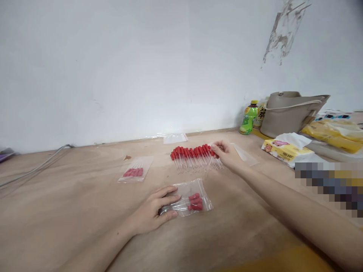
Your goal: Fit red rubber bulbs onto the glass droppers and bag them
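Note:
My left hand lies on the near zip-lock bag, fingers apart, pressing its left end against the table. Inside that clear bag are a few glass droppers with red rubber bulbs, the bulbs pointing right. Farther off, my right hand pinches the red bulb of a dropper at the right end of a row. That row of droppers lies side by side, red bulbs away from me and glass tips toward me. The fingers partly hide the pinched bulb.
Another zip-lock bag with droppers lies at left. Flat plastic bags lie by the wall and right of the row. At right stand a green bottle, a grey bag and a tissue pack. A cable crosses far left.

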Motion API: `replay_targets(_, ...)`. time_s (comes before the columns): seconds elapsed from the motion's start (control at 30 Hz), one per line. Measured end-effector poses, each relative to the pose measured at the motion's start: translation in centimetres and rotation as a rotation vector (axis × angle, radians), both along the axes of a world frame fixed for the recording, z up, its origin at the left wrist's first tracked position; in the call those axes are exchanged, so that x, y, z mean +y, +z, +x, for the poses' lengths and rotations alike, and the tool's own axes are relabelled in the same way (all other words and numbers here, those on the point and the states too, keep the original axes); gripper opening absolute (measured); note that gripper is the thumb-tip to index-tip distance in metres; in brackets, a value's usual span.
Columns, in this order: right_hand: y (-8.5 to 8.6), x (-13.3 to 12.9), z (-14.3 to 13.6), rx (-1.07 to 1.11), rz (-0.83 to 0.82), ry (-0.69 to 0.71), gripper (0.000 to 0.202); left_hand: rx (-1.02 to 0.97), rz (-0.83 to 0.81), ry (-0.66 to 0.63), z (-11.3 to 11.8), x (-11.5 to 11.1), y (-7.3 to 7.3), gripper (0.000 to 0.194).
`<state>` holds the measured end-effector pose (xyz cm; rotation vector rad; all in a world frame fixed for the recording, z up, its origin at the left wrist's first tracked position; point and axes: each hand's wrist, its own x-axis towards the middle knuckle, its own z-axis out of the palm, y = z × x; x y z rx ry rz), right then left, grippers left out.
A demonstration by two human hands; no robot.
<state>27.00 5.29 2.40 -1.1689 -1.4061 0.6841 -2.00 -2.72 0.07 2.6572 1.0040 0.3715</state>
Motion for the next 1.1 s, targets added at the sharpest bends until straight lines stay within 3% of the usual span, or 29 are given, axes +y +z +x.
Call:
replay_targets(0.2, -4.2, -4.2, -0.8, 0.378, -0.223, 0.055, 0.039, -0.038, -0.016, 0.015, 0.1, -0.3, 0.2, 0.05)
replay_targets(0.3, -4.8, -5.1, -0.8, 0.488, -0.384, 0.217, 0.039, -0.061, -0.028, 0.029, 0.1, -0.5, 0.2, 0.055)
replay_targets(0.4, -4.5, -5.5, -0.3, 0.343, -0.487, 0.452, 0.039, -0.076, -0.041, 0.031, 0.0, -0.5, 0.1, 0.056)
replay_targets(0.47, -4.3, -5.5, 0.0, 0.143, -0.439, 0.529, 0.035, -0.08, -0.047, 0.033, 0.0, -0.5, 0.1, 0.056)
replay_targets(0.63, -4.1, -5.6, -0.9, -0.216, -0.26, 0.558, 0.024, -0.075, -0.043, 0.034, 0.0, -0.5, 0.2, 0.056)
replay_targets(0.8, -4.4, -5.9, -2.4, -0.204, -0.229, 0.55, 0.022, -0.069, -0.025, 0.041, 0.1, -0.5, 0.2, 0.054)
replay_targets(0.93, -5.1, -5.8, -3.1, -0.163, -0.236, 0.416, 0.021, -0.069, -0.025, 0.044, 0.0, -0.5, 0.1, 0.054)
replay_targets(1.1, -5.8, -5.9, -3.8, -0.336, -0.135, 0.305, 0.015, -0.069, -0.02, 0.041, 0.1, -0.4, 0.0, 0.054)
